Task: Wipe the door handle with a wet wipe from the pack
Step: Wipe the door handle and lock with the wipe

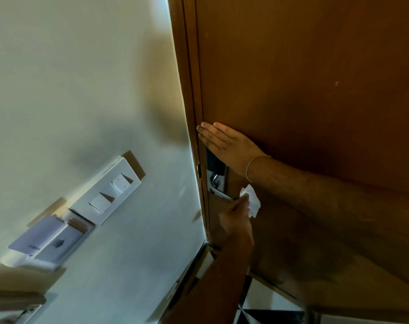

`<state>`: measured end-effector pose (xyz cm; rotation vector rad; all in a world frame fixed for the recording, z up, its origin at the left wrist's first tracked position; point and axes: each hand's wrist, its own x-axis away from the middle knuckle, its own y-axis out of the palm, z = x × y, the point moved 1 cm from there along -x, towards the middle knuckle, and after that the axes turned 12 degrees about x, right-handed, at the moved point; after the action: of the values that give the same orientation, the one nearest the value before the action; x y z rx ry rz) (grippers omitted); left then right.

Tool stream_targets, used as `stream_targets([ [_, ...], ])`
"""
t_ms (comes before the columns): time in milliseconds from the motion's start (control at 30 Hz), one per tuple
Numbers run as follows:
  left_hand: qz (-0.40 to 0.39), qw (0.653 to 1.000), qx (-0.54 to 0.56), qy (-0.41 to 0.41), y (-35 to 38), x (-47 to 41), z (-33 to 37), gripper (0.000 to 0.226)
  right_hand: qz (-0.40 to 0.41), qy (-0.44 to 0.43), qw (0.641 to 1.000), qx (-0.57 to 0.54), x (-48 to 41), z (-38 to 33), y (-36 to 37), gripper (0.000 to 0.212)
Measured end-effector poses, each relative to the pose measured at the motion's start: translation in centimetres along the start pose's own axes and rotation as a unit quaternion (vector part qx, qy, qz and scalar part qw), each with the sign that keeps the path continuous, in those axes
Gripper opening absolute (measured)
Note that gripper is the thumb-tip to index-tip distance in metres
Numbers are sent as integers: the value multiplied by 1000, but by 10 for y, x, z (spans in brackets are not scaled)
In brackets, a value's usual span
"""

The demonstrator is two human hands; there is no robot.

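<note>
The silver door handle (pixel 215 181) sits on a lock plate with a dark upper part (pixel 213 162), near the left edge of the brown wooden door (pixel 304 78). My left hand (pixel 236 217) reaches up from below and is shut on a crumpled white wet wipe (pixel 253 202), which it holds against the lower end of the handle. Just above the lock, my right hand (pixel 224 142) lies flat on the door with its fingers straight, and a thin bangle circles its wrist. The wipe pack is not in view.
A white switch panel (pixel 110 190) and a key-card holder (pixel 49 244) are mounted on the pale wall left of the door frame (pixel 187 90). Black-and-white patterned floor tiles (pixel 269 311) show at the bottom. A wooden ledge (pixel 14 298) is at the lower left.
</note>
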<state>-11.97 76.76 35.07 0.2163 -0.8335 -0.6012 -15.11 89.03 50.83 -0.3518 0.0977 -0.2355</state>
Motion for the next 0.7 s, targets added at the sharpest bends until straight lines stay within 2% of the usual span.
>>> stream_targets([
  [233, 1, 999, -1, 45, -19, -10, -1, 12, -7, 3, 1000, 11, 0, -1, 2, 87],
  [333, 34, 988, -42, 145, -35, -24, 13, 27, -7, 9, 1000, 14, 0, -2, 2, 89],
  [400, 50, 974, -53, 215, -38, -34, 22, 27, -7, 10, 1000, 21, 0, -3, 1, 89],
  [533, 89, 949, -112, 282, -27, -30, 39, 29, -5, 11, 1000, 28, 0, -4, 3, 88],
  [600, 90, 951, -99, 277, -26, -32, 51, 30, -6, 12, 999, 29, -1, -3, 2, 89],
  [700, 54, 968, -87, 228, -26, -40, 71, 30, -7, 11, 1000, 25, -1, -3, 1, 88],
])
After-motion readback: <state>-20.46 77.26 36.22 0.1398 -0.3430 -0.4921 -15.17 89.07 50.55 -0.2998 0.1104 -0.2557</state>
